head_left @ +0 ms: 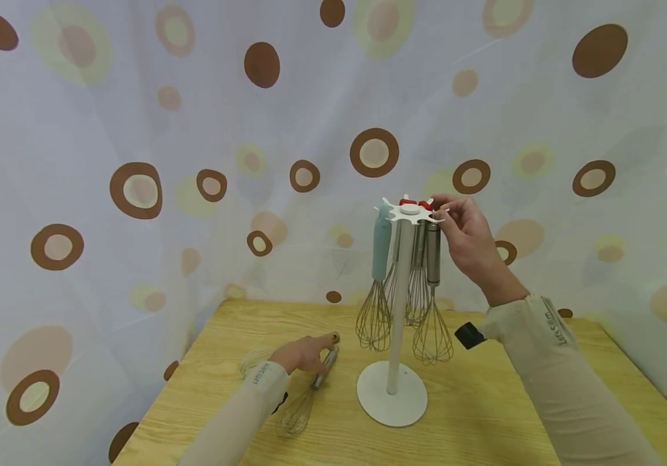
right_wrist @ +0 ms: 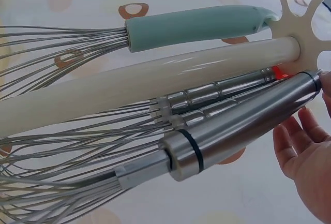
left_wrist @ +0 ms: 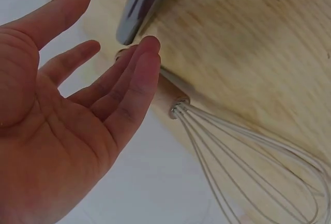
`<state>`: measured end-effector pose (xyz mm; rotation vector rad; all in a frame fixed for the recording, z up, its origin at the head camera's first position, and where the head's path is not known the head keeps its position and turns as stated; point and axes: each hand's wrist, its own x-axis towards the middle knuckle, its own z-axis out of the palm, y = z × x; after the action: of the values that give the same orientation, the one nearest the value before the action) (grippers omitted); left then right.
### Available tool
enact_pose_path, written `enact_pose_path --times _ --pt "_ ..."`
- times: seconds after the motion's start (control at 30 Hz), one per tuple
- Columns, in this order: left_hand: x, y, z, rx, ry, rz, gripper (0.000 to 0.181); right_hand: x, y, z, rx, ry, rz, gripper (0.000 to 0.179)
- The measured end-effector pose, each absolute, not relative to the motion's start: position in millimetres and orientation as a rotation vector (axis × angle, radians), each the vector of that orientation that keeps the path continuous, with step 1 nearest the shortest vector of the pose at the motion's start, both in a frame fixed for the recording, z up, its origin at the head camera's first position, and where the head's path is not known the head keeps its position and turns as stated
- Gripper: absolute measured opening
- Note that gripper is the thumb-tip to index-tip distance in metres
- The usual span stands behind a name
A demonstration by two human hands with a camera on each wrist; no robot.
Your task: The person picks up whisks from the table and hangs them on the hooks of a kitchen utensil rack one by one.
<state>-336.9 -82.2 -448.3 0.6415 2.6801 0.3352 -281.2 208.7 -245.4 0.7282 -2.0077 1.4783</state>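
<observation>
A white stand [head_left: 401, 310] with a hooked top holds several hanging whisks. At its right side my right hand [head_left: 473, 239] pinches the top end of a steel-handled whisk [head_left: 434, 255], right by a hook; the fingertips are partly cut off in the right wrist view. My left hand [head_left: 304, 355] is over the table, fingers loosely bent, with nothing gripped in its palm. Just beyond those fingers lies a wooden-handled whisk [left_wrist: 173, 97], its handle partly hidden. Beside it is another steel-handled whisk [head_left: 324, 372] on the table.
A whisk with a teal handle [head_left: 379, 249] hangs on the stand's left side. Further steel whisks [right_wrist: 222, 92] with red loops [head_left: 408, 202] hang at the back. The round white base [head_left: 392, 408] stands on the wooden table [head_left: 473, 414], before a dotted curtain [head_left: 223, 129].
</observation>
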Motion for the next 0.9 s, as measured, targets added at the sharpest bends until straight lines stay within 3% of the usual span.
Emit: enact_pose_path --times 0.53,0.77,0.9 --pt "-323 -75 -459 0.544 2.702 0.304 0.072 -281 207 -248 0.686 -1.932 1.52 0.008" --pt "-321 -74 -461 0.497 2.678 0.346 0.076 -282 209 -250 0.689 -1.931 1.493 0.023" --pt "-322 -75 -461 0.498 2.665 0.363 0.073 -283 210 -250 0.692 -1.925 1.484 0.022"
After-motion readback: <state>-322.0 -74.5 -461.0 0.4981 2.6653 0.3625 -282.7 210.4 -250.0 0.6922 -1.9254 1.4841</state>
